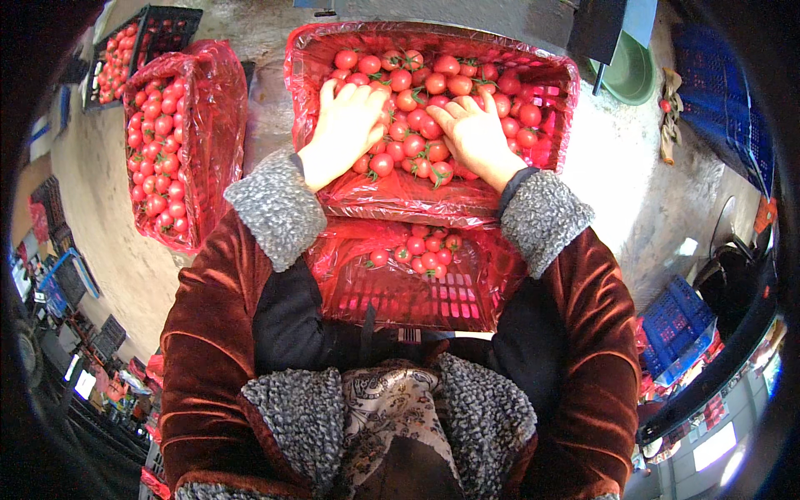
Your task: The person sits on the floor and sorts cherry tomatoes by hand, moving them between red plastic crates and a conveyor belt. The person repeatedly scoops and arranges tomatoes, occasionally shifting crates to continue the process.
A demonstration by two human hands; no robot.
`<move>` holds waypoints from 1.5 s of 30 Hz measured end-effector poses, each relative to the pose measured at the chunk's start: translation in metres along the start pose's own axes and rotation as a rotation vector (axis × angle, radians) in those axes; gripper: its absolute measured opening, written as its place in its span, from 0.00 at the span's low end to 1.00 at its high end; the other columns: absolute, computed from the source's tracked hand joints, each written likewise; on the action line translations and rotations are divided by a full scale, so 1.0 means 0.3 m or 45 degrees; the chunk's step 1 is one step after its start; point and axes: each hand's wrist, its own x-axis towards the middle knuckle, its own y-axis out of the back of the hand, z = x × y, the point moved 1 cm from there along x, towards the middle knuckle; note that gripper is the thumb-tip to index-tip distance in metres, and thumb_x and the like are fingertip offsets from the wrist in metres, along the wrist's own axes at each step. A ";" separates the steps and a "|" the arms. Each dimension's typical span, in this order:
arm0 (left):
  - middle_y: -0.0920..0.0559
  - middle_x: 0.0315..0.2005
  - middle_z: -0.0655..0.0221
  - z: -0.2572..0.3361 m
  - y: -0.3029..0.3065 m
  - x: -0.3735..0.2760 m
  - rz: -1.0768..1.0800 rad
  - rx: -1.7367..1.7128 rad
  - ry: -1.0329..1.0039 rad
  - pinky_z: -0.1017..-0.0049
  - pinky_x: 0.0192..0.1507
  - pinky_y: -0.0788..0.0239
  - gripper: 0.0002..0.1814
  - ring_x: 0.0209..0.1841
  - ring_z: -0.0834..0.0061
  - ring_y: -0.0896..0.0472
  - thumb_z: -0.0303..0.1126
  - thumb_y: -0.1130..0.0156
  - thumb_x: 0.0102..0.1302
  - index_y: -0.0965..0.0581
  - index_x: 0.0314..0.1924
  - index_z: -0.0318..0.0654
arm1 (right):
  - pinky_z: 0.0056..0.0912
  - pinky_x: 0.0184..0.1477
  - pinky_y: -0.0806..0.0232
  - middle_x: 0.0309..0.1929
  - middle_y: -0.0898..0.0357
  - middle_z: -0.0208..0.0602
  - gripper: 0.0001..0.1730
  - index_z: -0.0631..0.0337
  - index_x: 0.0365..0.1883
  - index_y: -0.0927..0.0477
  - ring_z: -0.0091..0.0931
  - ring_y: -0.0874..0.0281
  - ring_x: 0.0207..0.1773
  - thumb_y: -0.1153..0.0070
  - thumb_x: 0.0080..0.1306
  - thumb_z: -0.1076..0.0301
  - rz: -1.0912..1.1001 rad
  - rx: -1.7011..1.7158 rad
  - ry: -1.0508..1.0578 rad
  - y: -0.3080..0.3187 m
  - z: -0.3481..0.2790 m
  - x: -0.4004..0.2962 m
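Note:
A crate lined with red plastic film (412,203) lies before me, holding a layer of red tomatoes (414,145) with green stems. Over its left part, my left hand (350,128) is palm down, fingers bent onto the tomatoes. My right hand (472,128) reaches in from the right, its fingers somewhat apart and touching tomatoes near the middle. Both palms hide whatever is under them. Closer to my body stands a second film-lined crate (356,287) with a small cluster of tomatoes (431,253) at its far side.
To the left is another film-lined crate (215,137) full of tomatoes, with a black crate (169,28) of tomatoes behind it. A green basin (631,75) and blue crates (719,94) stand at the right. A grey machine or table edge (500,19) borders the far side.

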 end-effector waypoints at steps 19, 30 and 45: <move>0.23 0.54 0.68 0.086 0.002 0.041 -0.079 -0.101 -0.285 0.45 0.67 0.50 0.20 0.57 0.65 0.28 0.33 0.39 0.60 0.24 0.55 0.47 | 0.37 0.36 0.28 0.27 0.17 0.48 0.22 0.64 0.34 0.15 0.35 0.18 0.30 0.33 0.57 0.51 -0.867 1.533 -0.233 0.237 0.004 -0.162; 0.21 0.38 0.61 0.192 -0.007 0.151 -0.248 -0.384 -0.233 0.56 0.55 0.35 0.10 0.46 0.60 0.23 0.35 0.43 0.61 0.21 0.40 0.40 | 0.43 0.53 0.35 0.42 0.20 0.38 0.12 0.56 0.41 0.19 0.35 0.24 0.48 0.51 0.63 0.66 0.024 -0.104 -0.206 0.171 0.153 -0.133; 0.23 0.50 0.64 0.004 0.189 -0.099 -0.391 -0.197 -0.218 0.57 0.59 0.41 0.16 0.53 0.62 0.27 0.34 0.35 0.56 0.21 0.45 0.42 | 0.41 0.39 0.28 0.29 0.18 0.44 0.18 0.63 0.37 0.18 0.41 0.19 0.34 0.36 0.56 0.56 -0.508 1.505 -0.266 0.151 0.166 -0.129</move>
